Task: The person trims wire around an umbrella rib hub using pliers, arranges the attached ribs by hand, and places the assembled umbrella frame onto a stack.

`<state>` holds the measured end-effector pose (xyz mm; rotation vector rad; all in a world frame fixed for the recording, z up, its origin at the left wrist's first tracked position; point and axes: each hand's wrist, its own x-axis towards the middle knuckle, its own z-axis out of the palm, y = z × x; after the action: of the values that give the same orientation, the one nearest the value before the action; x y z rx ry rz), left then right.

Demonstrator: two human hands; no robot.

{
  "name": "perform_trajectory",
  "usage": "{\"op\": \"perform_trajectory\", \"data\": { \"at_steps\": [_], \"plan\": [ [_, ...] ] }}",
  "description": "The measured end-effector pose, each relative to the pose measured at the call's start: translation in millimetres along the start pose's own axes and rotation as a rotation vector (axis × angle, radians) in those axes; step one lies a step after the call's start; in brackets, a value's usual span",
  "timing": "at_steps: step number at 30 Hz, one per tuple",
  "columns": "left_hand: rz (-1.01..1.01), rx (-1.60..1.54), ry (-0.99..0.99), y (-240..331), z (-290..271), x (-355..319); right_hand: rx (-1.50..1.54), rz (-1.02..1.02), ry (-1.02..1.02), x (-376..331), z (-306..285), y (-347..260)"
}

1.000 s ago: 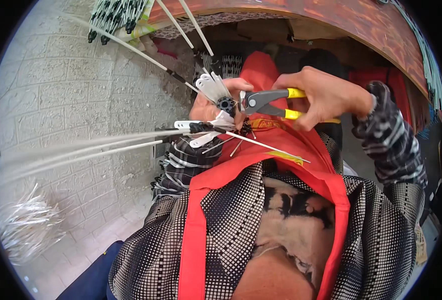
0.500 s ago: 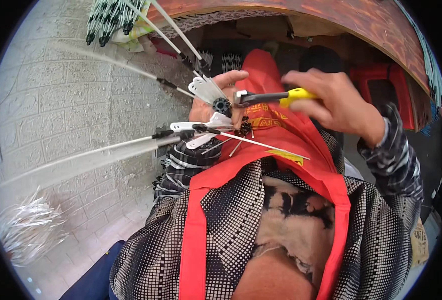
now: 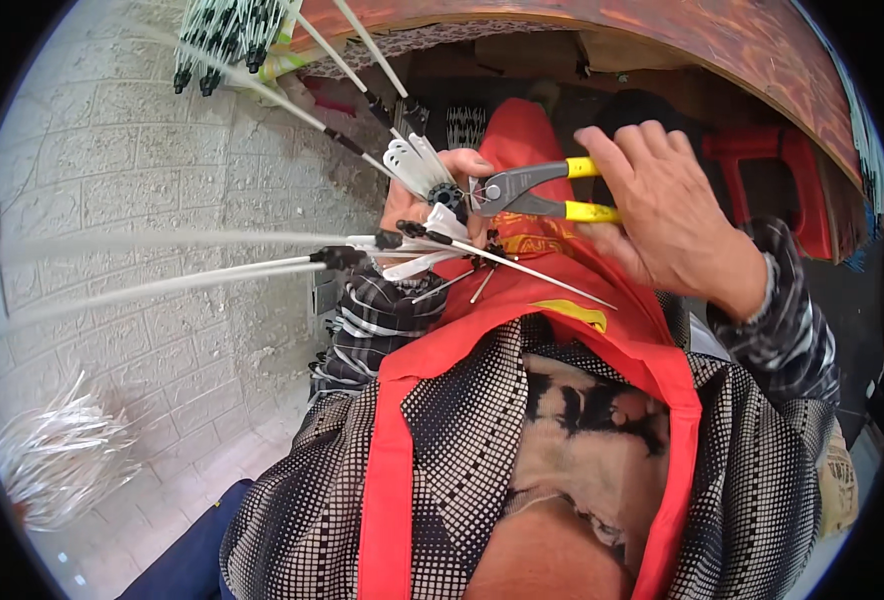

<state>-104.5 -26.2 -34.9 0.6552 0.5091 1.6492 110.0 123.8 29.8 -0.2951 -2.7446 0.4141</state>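
My left hand [image 3: 399,207] is closed around what looks like an umbrella frame: a black notched hub [image 3: 446,195] with flat white arms and long white rods fanning out. Its thumb lies beside the hub, and most of its fingers are hidden behind the arms. From the right, my right hand [image 3: 677,200] grips a pair of pliers [image 3: 534,190] by its yellow handles, which are spread apart. The dark plier jaws are at the hub's right edge, where thin wire ends show. A cluster of small black-tipped pieces [image 3: 490,250] sits just below the hub.
A red apron [image 3: 522,140] covers my lap. At the upper left hangs a bundle of black-tipped rods [image 3: 224,40] near the pale brick wall [image 3: 92,200]. A wooden tabletop [image 3: 662,30] curves across the far side. White strips [image 3: 67,460] lie piled at lower left.
The plier handles have spread apart and more of the tool shows. My right hand has opened wider around them. Frame and rods have shifted slightly.
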Motion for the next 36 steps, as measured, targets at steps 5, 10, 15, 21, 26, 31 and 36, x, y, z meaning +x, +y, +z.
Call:
{"op": "perform_trajectory", "data": {
  "at_steps": [5,10,15,21,26,31,36],
  "plan": [
    [-0.015,0.06,-0.022,5.3,-4.8,0.3,-0.28,-0.138,0.236,-2.8,-11.4,-2.4],
    [-0.041,-0.03,-0.071,0.2,-1.8,8.5,0.722,0.182,-0.541,-6.8,3.0,12.9],
    [-0.215,0.249,-0.104,7.2,-4.6,0.3,1.221,0.368,-0.918,-12.2,-2.2,16.4],
    [-0.068,-0.001,0.063,-0.3,8.3,5.2,-0.139,0.023,0.092,-13.0,-21.6,-4.4],
    [-0.113,-0.037,-0.014,0.2,4.8,6.0,-0.194,-0.03,0.189,-23.9,-16.9,2.2],
    [-0.152,-0.08,-0.05,2.1,2.0,13.5,0.345,0.149,-0.359,-14.8,-11.3,16.7],
    [-0.203,0.294,-0.311,5.8,-9.8,13.5,0.887,0.3,-0.898,-9.5,-6.3,26.5]
  ]
}}
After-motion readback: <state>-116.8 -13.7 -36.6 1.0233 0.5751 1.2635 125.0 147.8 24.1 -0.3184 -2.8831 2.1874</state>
